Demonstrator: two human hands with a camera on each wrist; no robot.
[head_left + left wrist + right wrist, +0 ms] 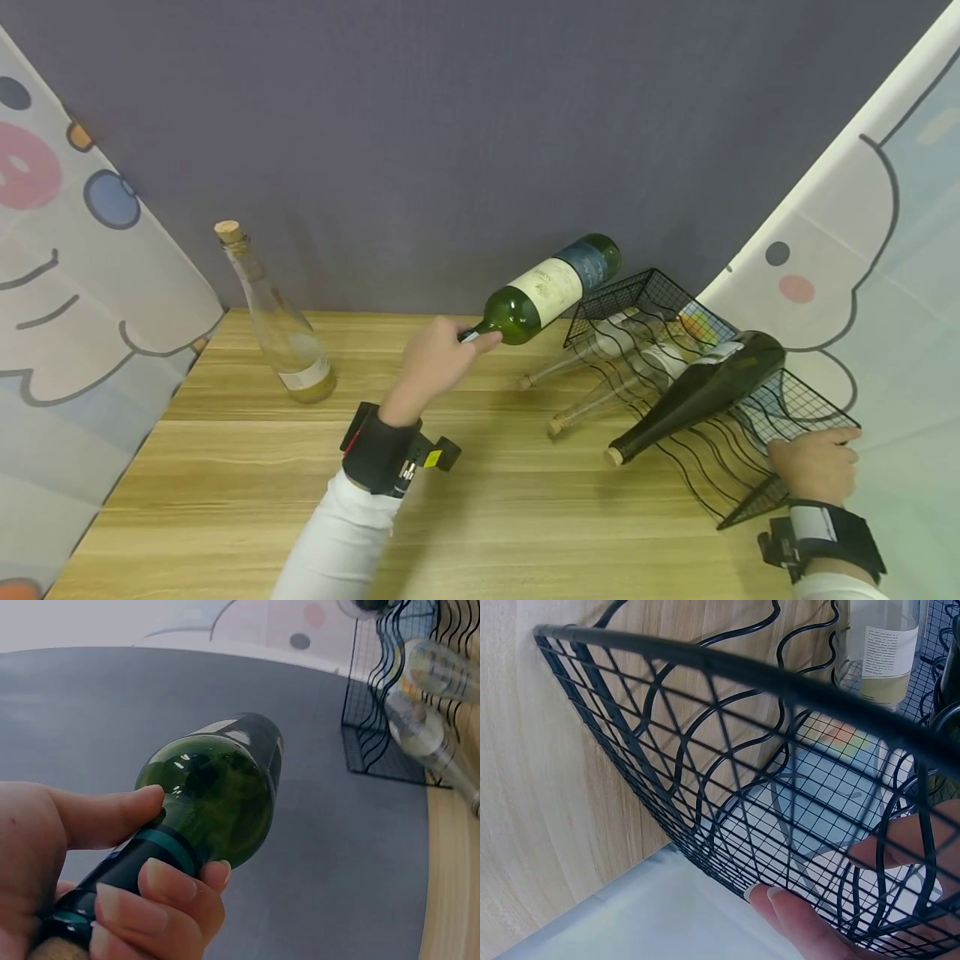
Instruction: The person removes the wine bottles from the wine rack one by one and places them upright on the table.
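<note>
My left hand [438,358] grips the neck of a green wine bottle [553,287] with a cream and blue label. The bottle is raised, its base pointing up and right, towards the back end of a black wire wine rack [738,479]. In the left wrist view, the thumb and curled fingers wrap round the bottle neck [124,862]. At the rack's near right corner, my right hand [816,467] holds the wire mesh end, with fingers on both sides of it. A dark bottle [705,392] and two clear bottles [626,333] [652,367] lie in the rack, corks towards me.
A clear corked bottle [281,333] with a little yellowish liquid stands upright at the left of the wooden table [247,492]. A grey panel [375,150] rises behind the table. Cartoon-printed sheets [810,242] flank both sides.
</note>
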